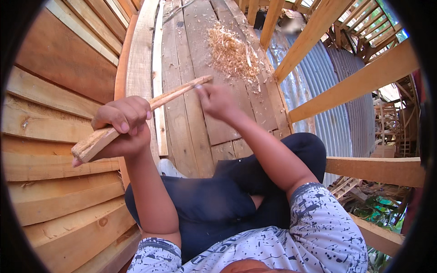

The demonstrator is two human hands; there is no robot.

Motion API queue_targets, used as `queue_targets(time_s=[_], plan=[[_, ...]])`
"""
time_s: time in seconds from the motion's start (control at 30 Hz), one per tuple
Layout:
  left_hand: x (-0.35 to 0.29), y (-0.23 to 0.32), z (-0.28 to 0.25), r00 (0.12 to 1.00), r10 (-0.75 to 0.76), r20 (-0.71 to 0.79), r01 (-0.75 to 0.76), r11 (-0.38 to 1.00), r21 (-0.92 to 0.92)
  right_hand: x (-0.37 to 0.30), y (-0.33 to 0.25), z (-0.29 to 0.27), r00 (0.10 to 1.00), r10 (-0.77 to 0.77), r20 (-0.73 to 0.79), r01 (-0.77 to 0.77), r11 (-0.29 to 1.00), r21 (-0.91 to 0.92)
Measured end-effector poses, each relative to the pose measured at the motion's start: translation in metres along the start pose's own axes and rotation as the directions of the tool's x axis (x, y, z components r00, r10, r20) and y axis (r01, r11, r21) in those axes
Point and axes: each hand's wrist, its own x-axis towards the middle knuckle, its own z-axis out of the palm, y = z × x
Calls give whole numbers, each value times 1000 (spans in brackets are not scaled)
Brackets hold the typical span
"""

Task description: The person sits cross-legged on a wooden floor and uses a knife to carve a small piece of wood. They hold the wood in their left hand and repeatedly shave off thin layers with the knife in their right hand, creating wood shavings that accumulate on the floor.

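Observation:
A long piece of wood (175, 93) slants across the view, with a thick squared end at the lower left and a narrow tip at the upper right. My left hand (123, 116) is wrapped round its thick part, thumb and fingers closed. Close to the narrow tip is my right hand (217, 102), its fingers curled and somewhat smeared by motion. What the right hand holds, if anything, is too small and blurred to name. Both forearms reach up over my crossed legs in dark trousers (205, 200).
A heap of wood shavings (232, 52) lies on the plank floor (186, 123) ahead. Stacked boards (59, 118) form a wall on the left, with a long pale plank (139, 59) beside it. To the right run wooden rails (355, 84), with corrugated metal sheets (318, 91) beyond them.

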Motion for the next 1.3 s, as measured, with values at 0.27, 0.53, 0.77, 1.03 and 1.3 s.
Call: queue_targets(time_s=[0.27,0.53,0.77,1.03,1.3], plan=[[1,-1,-12,998,55,14,-54,996,-67,3,9,15,999,42,1,-42,998,39],[-6,3,-6,998,-38,-47,37,999,-10,7,34,10,997,-72,9,72,997,-40],[-1,-5,-11,997,52,50,-49,997,-62,5,18,22,993,-48,-103,53,998,46],[-5,-3,-7,1000,-13,0,13,1000,-16,7,21,11,996,89,-30,-88,995,50],[-2,-5,-7,998,31,48,-27,998,-63,11,21,17,999,34,-39,-35,999,-25]])
